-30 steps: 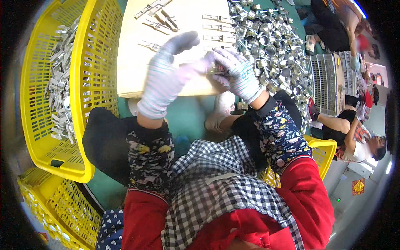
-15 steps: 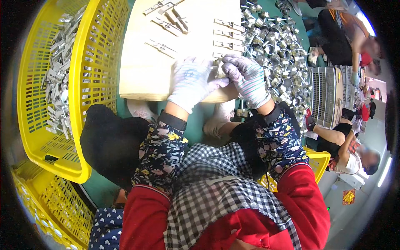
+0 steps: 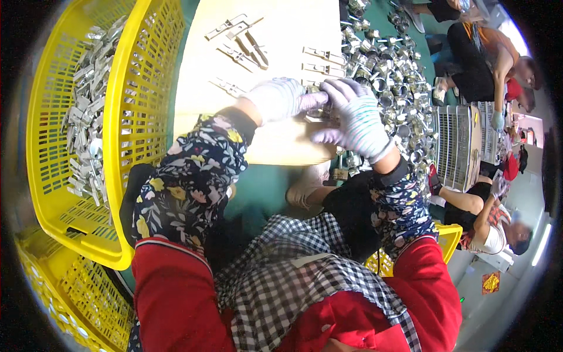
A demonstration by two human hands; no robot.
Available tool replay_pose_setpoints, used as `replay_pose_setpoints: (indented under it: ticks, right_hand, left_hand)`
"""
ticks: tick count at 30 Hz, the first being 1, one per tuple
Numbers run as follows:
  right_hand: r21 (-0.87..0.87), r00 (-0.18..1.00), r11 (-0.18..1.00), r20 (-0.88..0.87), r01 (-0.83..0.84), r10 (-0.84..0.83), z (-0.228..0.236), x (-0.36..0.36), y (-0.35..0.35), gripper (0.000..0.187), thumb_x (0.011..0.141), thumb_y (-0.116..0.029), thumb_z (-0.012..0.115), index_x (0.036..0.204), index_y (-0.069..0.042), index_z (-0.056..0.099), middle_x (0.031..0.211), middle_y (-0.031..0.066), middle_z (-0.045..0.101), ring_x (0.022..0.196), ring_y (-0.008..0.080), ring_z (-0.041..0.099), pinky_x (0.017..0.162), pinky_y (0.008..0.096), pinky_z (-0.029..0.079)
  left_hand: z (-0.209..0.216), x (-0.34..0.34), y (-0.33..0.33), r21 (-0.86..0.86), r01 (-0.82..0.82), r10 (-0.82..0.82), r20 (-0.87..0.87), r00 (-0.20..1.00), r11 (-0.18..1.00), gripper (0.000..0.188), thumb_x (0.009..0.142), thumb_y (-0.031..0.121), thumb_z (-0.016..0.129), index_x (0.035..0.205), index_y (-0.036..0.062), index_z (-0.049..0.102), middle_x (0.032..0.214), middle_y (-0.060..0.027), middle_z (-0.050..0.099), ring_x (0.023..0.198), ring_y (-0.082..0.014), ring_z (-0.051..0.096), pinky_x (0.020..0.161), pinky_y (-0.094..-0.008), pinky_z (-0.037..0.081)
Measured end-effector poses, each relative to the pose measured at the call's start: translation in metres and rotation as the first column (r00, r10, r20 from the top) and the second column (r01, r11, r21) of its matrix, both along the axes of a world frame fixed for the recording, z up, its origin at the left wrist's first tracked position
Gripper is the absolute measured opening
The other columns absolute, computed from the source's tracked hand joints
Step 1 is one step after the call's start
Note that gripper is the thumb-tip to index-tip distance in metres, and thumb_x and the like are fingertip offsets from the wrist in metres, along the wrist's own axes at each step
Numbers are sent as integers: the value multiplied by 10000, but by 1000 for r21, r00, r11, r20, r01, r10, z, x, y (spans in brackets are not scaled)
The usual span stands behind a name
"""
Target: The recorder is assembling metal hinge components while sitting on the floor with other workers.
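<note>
Gloved hands meet over a pale board (image 3: 293, 32): the left hand (image 3: 274, 98) stretches its fingers toward a small metal part (image 3: 319, 113), mostly hidden between it and the right hand (image 3: 356, 120), whose thumb stands apart from its bent fingers. Whether either grips the part cannot be told. Clips (image 3: 324, 69) lie beyond, beside heaped metal rings (image 3: 404, 91).

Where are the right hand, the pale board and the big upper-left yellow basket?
Right hand (image 3: 359, 121): head view, back of the glove.
Pale board (image 3: 290, 29): head view, bare top surface.
Yellow basket (image 3: 111, 146): head view, inner-side rim.
</note>
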State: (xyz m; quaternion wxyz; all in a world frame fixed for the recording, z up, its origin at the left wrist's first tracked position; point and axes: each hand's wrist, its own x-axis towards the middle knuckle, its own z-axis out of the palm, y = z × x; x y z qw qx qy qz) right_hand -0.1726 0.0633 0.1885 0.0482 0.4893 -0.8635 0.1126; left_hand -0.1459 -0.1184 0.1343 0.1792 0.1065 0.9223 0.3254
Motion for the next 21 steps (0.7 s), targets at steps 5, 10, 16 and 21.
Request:
replay_pose_setpoints:
  ticks: [5,10,16,21]
  right_hand:
    - [192,994,978,50,85,-96,0,-21,-8,549,576,-452,720,983,-112,579,935,89,576,928,272,534,823,373,409]
    - [358,894,931,389,73,-220,16,-51,-23,567,611,-545,680,866,-41,638,845,194,634,834,308,615,749,388,466]
    - [465,975,878,121,112,-188,15,-50,-29,634,577,-511,722,1008,-66,587,999,141,587,985,318,535,861,407,400]
    - [503,827,864,475,23,-299,37,-84,-43,585,551,-429,781,954,-30,636,819,145,658,769,301,631,727,363,483]
  left_hand:
    - [5,-2,1,-159,123,-140,-101,985,980,499,887,496,368,1091,91,576,917,-183,614,878,-332,597,793,-410,448]
    - [-20,0,15,-157,-273,143,-558,817,949,455,880,501,362,1081,154,577,826,-173,627,851,-326,605,763,-414,454]
    - [-4,-36,2,-77,-86,87,12,996,993,535,882,496,270,1082,125,599,984,-197,614,915,-369,575,826,-395,432]
    - [15,-53,3,-67,-95,109,246,963,993,605,886,508,222,1035,65,607,945,-217,616,900,-356,587,832,-408,425]
